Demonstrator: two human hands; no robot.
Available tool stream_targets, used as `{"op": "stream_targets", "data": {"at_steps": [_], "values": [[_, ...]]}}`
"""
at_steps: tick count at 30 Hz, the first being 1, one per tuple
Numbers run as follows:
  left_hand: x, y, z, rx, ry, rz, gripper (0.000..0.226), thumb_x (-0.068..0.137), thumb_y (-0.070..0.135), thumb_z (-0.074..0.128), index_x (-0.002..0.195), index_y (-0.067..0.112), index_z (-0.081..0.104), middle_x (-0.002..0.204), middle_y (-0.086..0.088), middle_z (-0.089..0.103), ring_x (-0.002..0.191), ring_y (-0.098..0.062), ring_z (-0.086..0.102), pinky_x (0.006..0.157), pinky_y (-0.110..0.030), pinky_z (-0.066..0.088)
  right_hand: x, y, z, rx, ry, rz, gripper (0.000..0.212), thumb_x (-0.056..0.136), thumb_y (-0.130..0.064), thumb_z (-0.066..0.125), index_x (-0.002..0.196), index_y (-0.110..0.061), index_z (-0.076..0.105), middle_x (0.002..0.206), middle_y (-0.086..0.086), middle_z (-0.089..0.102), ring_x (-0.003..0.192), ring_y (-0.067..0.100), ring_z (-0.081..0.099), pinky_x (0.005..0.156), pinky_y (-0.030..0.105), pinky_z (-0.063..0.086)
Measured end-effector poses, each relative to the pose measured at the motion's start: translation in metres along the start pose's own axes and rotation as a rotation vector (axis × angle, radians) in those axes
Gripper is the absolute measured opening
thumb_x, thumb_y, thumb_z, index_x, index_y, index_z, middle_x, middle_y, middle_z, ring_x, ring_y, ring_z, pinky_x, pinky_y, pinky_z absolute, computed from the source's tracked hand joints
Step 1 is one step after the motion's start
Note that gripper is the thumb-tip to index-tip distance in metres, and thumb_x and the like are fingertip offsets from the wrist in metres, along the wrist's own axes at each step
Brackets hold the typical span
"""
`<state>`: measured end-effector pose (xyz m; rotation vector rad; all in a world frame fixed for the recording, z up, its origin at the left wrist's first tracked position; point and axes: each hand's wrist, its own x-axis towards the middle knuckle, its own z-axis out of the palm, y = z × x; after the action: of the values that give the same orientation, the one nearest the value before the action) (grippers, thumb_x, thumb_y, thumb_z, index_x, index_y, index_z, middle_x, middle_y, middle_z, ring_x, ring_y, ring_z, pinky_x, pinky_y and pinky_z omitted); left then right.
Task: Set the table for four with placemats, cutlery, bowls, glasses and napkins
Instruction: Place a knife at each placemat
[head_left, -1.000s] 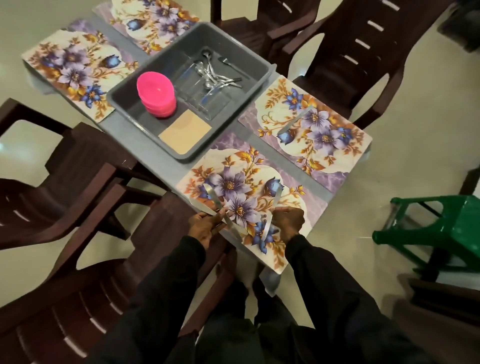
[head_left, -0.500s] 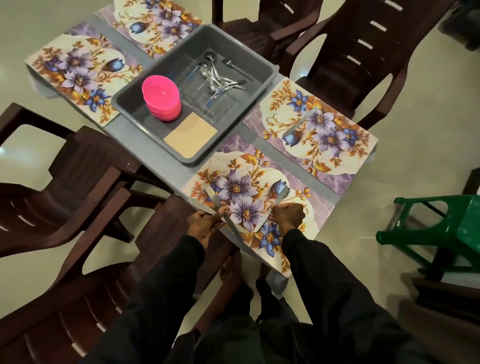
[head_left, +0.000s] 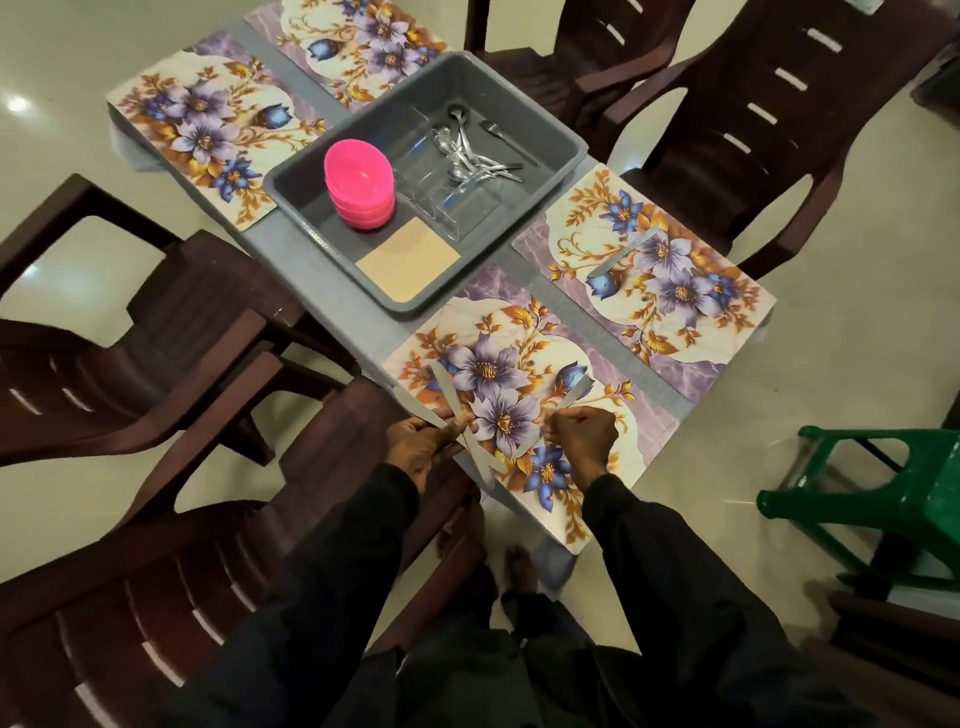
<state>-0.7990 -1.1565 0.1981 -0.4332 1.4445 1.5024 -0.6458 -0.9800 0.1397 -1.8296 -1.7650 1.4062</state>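
Note:
Four floral placemats lie on the grey table; the nearest one (head_left: 524, 338) is right in front of me. Over its near edge my left hand (head_left: 418, 441) grips two flat metal knives (head_left: 442, 385), crossed, blades pointing away. My right hand (head_left: 584, 436) pinches a third knife (head_left: 577, 388), its blade angled up and to the right above the mat. A fourth knife (head_left: 628, 252) lies on the right placemat (head_left: 691, 322). A grey bin (head_left: 556, 135) in the table's middle holds stacked pink bowls (head_left: 358, 176), spoons and forks (head_left: 467, 150), clear glasses (head_left: 447, 208) and tan napkins (head_left: 408, 257).
Dark brown plastic chairs stand around the table: one at my left (head_left: 130, 353), one just below my arms (head_left: 171, 597), two at the far right (head_left: 769, 104). A green plastic stool (head_left: 883, 493) stands on the floor to the right. Placemats (head_left: 202, 130) also cover the table's far end.
The knife in my right hand has tilted further to the right. My left hand keeps hold of its two knives in nearly the same place.

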Motion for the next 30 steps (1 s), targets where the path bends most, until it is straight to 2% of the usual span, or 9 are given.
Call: {"op": "stream_targets", "data": {"at_steps": [4, 8, 11, 13, 16, 19, 21, 26, 30], "values": [[-0.032, -0.008, 0.003, -0.037, -0.016, 0.035, 0.027, 0.077, -0.006, 0.079, 0.104, -0.005, 0.072, 0.098, -0.017, 0.077, 0.088, -0.027, 0.076, 0.07, -0.034, 0.063, -0.033, -0.031, -0.004, 0.053, -0.255, -0.184, 0.015, 0.094, -0.02, 0.068, 0.084, -0.017, 0.078, 0.079, 0.002, 0.077, 0.073, 0.019, 0.075, 0.075, 0.035, 0.063], [-0.069, -0.027, 0.0, -0.099, -0.037, 0.095, 0.024, 0.079, -0.013, 0.074, 0.103, -0.009, 0.072, 0.093, -0.02, 0.077, 0.081, -0.026, 0.077, 0.067, -0.029, 0.062, -0.072, -0.063, -0.004, 0.032, -0.54, -0.306, 0.014, 0.091, -0.022, 0.074, 0.088, -0.01, 0.081, 0.08, 0.006, 0.078, 0.07, 0.018, 0.072, 0.068, 0.038, 0.061], [-0.097, -0.046, -0.012, -0.118, -0.024, 0.151, 0.021, 0.081, -0.013, 0.072, 0.101, -0.006, 0.073, 0.088, -0.017, 0.077, 0.08, -0.024, 0.076, 0.065, -0.024, 0.059, -0.101, -0.067, 0.001, -0.058, -0.711, -0.377, 0.018, 0.084, -0.033, 0.08, 0.081, -0.015, 0.082, 0.074, 0.007, 0.076, 0.075, 0.025, 0.073, 0.073, 0.048, 0.061], [-0.116, -0.061, -0.025, -0.107, -0.002, 0.175, 0.022, 0.081, -0.008, 0.075, 0.103, -0.003, 0.074, 0.095, -0.019, 0.077, 0.086, -0.027, 0.074, 0.07, -0.027, 0.061, -0.123, -0.064, 0.005, -0.083, -0.767, -0.415, 0.026, 0.079, -0.037, 0.085, 0.076, -0.011, 0.079, 0.074, 0.014, 0.074, 0.07, 0.025, 0.071, 0.07, 0.047, 0.06], [-0.149, -0.082, -0.05, -0.17, 0.006, 0.214, 0.028, 0.086, -0.007, 0.071, 0.114, -0.007, 0.07, 0.107, -0.024, 0.074, 0.094, -0.029, 0.075, 0.073, -0.028, 0.06, -0.157, -0.058, 0.01, -0.08, -0.847, -0.405, 0.031, 0.082, -0.025, 0.084, 0.076, 0.003, 0.073, 0.072, 0.023, 0.07, 0.062, 0.021, 0.063, 0.063, 0.043, 0.055], [-0.184, -0.099, -0.085, -0.214, 0.011, 0.256, 0.029, 0.091, -0.006, 0.065, 0.12, -0.005, 0.068, 0.114, -0.02, 0.074, 0.108, -0.031, 0.072, 0.095, -0.04, 0.057, -0.2, -0.056, 0.021, -0.1, -0.922, -0.398, 0.028, 0.087, -0.026, 0.08, 0.07, -0.005, 0.072, 0.065, 0.016, 0.068, 0.059, 0.02, 0.061, 0.062, 0.037, 0.051], [-0.206, -0.108, -0.116, -0.259, 0.04, 0.288, 0.031, 0.093, -0.009, 0.061, 0.123, -0.005, 0.064, 0.118, -0.018, 0.073, 0.112, -0.031, 0.07, 0.102, -0.044, 0.054, -0.233, -0.059, 0.034, -0.113, -0.947, -0.42, 0.029, 0.091, -0.024, 0.076, 0.075, 0.0, 0.073, 0.071, 0.023, 0.07, 0.059, 0.022, 0.061, 0.061, 0.036, 0.05], [-0.271, -0.126, -0.202, -0.394, 0.085, 0.399, 0.034, 0.097, -0.013, 0.049, 0.129, -0.006, 0.058, 0.124, -0.019, 0.07, 0.117, -0.031, 0.068, 0.094, -0.035, 0.058, -0.319, -0.071, 0.076, -0.161, -1.104, -0.483, 0.025, 0.095, -0.023, 0.071, 0.079, -0.003, 0.071, 0.072, 0.019, 0.071, 0.063, 0.03, 0.069, 0.054, 0.03, 0.054], [-0.321, -0.146, -0.28, -0.406, 0.195, 0.475, 0.034, 0.098, -0.01, 0.05, 0.131, -0.008, 0.056, 0.122, -0.02, 0.07, 0.116, -0.032, 0.068, 0.094, -0.034, 0.058, -0.4, -0.068, 0.117, -0.229, -1.258, -0.49, 0.021, 0.094, -0.02, 0.072, 0.088, 0.0, 0.071, 0.071, 0.013, 0.071, 0.062, 0.024, 0.071, 0.048, 0.023, 0.05]]}}
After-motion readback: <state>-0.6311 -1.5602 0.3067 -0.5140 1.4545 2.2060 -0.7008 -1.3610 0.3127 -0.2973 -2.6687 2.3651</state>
